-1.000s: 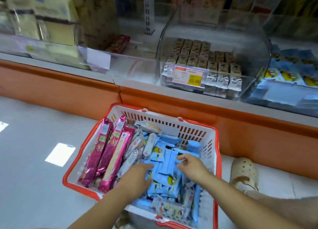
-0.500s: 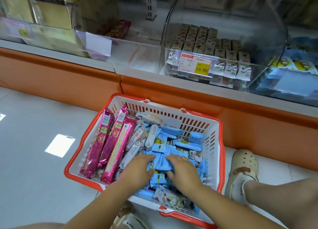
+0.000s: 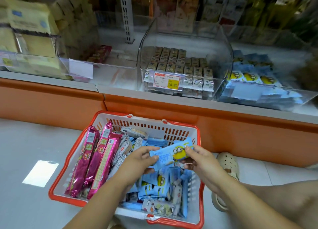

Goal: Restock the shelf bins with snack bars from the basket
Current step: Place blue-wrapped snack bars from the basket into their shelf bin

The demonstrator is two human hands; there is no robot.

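Grey shop floor point(image 3: 25, 142) under us, with an orange-based shelf unit ahead and a white basket with a red rim point(image 3: 199, 137) parked right in front of it. Both our hands are over the basket. Our left hand point(image 3: 137, 161) and right hand point(image 3: 203, 161) each pinch one end of a small bunch of blue snack bars point(image 3: 169, 155) with a yellow cartoon face on the wrapper, held just above the pile.

More loose blue bars point(image 3: 154, 183) fill the right side of the basket, and three long pink packs point(image 3: 96, 160) lean along the left wall.

Up on the shelf, the clear middle bin point(image 3: 223, 44) has rows of small brownish bars and a price tag point(image 3: 166, 81) on its front. The bin to its right point(image 3: 258, 95) holds the same blue wrappers. A beige clog point(image 3: 228, 163) sits just right of the basket.
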